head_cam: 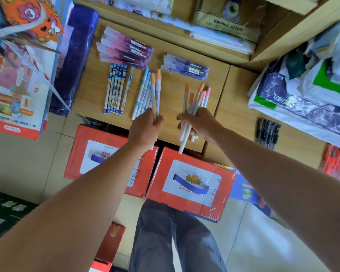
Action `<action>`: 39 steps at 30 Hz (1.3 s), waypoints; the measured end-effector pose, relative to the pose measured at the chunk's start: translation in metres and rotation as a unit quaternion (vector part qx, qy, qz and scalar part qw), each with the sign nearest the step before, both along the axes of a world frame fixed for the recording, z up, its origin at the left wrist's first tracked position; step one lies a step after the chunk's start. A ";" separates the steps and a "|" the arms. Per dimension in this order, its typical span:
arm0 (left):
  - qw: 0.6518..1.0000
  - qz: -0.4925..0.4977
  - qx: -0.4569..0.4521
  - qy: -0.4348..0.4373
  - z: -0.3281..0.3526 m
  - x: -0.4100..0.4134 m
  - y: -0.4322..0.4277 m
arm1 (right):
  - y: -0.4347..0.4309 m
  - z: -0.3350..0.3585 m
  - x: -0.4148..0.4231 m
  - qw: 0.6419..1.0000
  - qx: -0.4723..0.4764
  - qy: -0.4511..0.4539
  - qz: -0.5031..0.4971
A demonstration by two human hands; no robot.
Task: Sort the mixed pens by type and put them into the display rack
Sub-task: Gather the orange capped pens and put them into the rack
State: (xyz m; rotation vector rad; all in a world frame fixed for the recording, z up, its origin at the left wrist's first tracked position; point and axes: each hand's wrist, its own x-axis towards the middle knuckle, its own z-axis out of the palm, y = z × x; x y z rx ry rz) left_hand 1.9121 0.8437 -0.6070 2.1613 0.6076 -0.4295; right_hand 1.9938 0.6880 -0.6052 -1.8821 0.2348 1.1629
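Nearest, two red cartons (190,183) sit at 6 o'clock below the hands. The left hand (145,128) is clenched round a few orange-capped pens (157,89). At its 3 o'clock the right hand (201,122) grips a mixed bundle (194,103) of orange and pink caps. Sorting looks midway: next, pass the matching orange ones across and keep the pink apart. Beyond, on the table (172,95), blue-capped pens (143,90) lie at 11 o'clock and purple packs (185,66) at 12; I cannot pick out a display rack

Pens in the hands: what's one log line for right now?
left grip: holds orange-capped pens | right grip: holds orange- and pink-capped pens | desk: blue-patterned pens in a row
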 end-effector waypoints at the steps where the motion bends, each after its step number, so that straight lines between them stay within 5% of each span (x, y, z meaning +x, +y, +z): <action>1: 1.000 -0.006 -0.010 0.004 0.008 -0.001 -0.006 | -0.008 0.009 -0.003 1.000 0.015 0.011 -0.022; 7: 0.988 -0.014 -0.135 0.068 0.064 0.004 -0.054 | -0.061 0.063 -0.024 0.973 0.066 0.011 -0.223; 13: 0.956 -0.058 -0.270 0.096 0.131 0.003 -0.108 | -0.120 0.130 -0.054 0.868 0.175 -0.024 -0.463; 22: 0.942 -0.160 -0.276 0.105 0.218 -0.012 -0.233 | -0.229 0.211 -0.125 0.764 0.195 -0.078 -0.610; 26: 0.932 -0.266 -0.231 0.091 0.244 -0.022 -0.311 | -0.294 0.242 -0.157 0.740 0.221 -0.092 -0.628; 31: 0.931 -0.336 -0.131 0.049 0.275 -0.045 -0.424 | -0.408 0.266 -0.199 0.720 0.141 -0.130 -0.668; 35: 0.916 -0.395 -0.070 0.007 0.295 -0.061 -0.516 | -0.503 0.281 -0.237 0.743 0.064 -0.136 -0.653; 39: 0.908 -0.403 -0.112 -0.001 0.317 -0.088 -0.616 | -0.599 0.300 -0.272 0.755 0.046 -0.152 -0.636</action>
